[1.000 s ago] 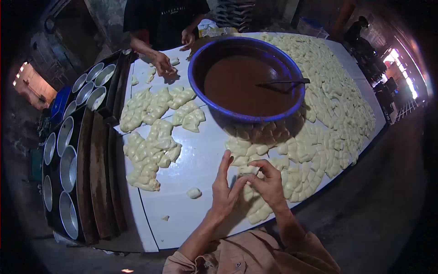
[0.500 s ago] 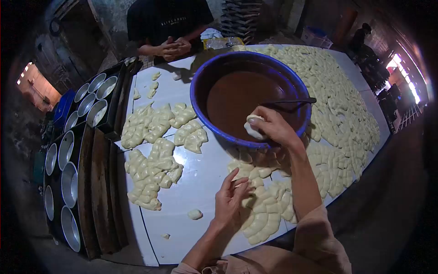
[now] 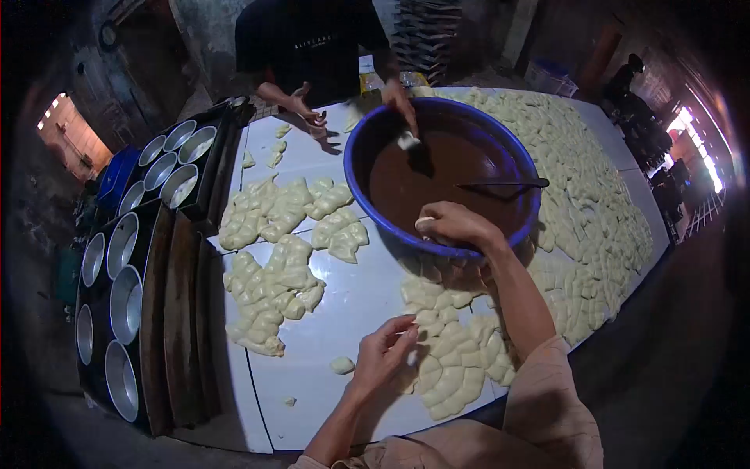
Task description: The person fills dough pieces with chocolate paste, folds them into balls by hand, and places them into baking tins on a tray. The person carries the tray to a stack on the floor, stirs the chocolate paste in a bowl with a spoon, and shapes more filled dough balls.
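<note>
My right hand is closed at the near rim of the blue basin, with a pale dough piece mostly hidden in its fingers. Smooth brown filling lies in the basin, and a dark-handled spatula rests in it, its handle across the right rim. My left hand hovers over the table beside the near patch of dough pieces, its fingers loosely bent and apart with nothing visible in them. A small loose dough piece lies to its left.
Across the table, a co-worker's hand reaches over the basin with a whitish piece. Flattened dough pieces cover the right side; more dough lies at left. Round metal tins in dark racks line the left edge.
My right hand has turned over and closed further round the dough. My left fingers have drawn together somewhat. The co-worker's hands have parted, one reaching over the basin. The view has shifted slightly.
</note>
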A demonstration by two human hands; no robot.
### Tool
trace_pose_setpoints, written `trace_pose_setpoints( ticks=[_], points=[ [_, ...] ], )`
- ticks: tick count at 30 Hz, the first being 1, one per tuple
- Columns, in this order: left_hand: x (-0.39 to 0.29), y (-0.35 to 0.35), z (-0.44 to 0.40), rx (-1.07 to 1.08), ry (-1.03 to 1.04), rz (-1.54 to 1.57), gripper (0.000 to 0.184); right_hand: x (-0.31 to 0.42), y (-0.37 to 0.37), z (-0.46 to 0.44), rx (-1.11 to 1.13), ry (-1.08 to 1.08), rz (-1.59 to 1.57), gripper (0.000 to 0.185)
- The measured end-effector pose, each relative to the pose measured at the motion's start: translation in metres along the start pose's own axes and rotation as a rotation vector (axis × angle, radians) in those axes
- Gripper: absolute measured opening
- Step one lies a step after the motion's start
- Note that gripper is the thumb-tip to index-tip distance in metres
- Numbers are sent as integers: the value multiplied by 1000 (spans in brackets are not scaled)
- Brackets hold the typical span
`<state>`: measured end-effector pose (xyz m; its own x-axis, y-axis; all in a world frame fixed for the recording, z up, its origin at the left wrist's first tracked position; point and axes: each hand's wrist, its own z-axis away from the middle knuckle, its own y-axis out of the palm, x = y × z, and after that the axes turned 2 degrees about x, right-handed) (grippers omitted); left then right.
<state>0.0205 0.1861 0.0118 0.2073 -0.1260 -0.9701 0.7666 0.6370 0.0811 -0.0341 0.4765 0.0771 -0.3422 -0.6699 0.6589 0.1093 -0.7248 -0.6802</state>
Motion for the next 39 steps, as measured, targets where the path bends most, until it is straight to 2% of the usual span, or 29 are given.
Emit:
trace_pose_setpoints(
  ticks=[1,2,4,8,11,12,14,17,20,22,24,25,26,27,28,30,31,34,35,38,39],
  points=[
    [-4,1,0,-7,1,-3,36,0,-6,2,45,-1,-312,30],
    [-5,2,-3,-15,2,18,36,-6,-3,4,120,-80,-793,24],
    [-8,5,-13,-29,8,65,37,21,-7,29,107,-149,-1073,20],
    [-34,12,-31,4,88,418,45,48,25,52,41,-142,-1224,17],
    [-41,9,-31,56,88,712,53,57,64,61,1,-171,-1229,14],
    [-36,4,-28,47,111,789,50,59,82,64,-73,-158,-1275,13],
    [-32,-7,-11,-19,41,827,43,56,92,76,-54,-80,-1192,12],
    [-5,-25,4,-148,38,796,34,57,120,86,38,-177,-1353,25],
    [5,-42,16,-335,75,713,30,55,151,96,-63,-221,-958,45],
    [-5,-49,28,-379,78,635,33,64,168,96,-207,-428,-634,64],
    [-14,-51,38,-420,77,529,35,85,179,105,-359,-505,-216,66],
    [-10,-55,38,-423,63,405,35,91,187,107,-369,-484,-179,66],
    [-14,-52,44,-464,26,411,35,95,193,108,-381,-463,-142,66],
    [-9,-50,43,-514,114,435,35,97,200,106,-472,-491,-88,50],
    [-7,-49,43,-564,203,459,36,96,205,104,-485,-492,-104,45],
    [-12,-52,49,-600,193,288,36,97,213,104,-507,-490,-136,36],
    [-16,-54,50,-616,187,202,37,106,213,104,-585,-465,-169,22],
    [-13,-63,49,-417,208,394,39,100,208,100,-325,-299,-689,17],
    [-16,-69,48,-368,120,384,37,102,206,100,-221,-188,-927,13],
    [-25,-86,46,-229,-4,422,33,103,202,104,-147,-129,-1026,16],
    [-33,-90,49,-251,-70,383,31,105,199,111,-112,-90,-1006,18]
  ],
)
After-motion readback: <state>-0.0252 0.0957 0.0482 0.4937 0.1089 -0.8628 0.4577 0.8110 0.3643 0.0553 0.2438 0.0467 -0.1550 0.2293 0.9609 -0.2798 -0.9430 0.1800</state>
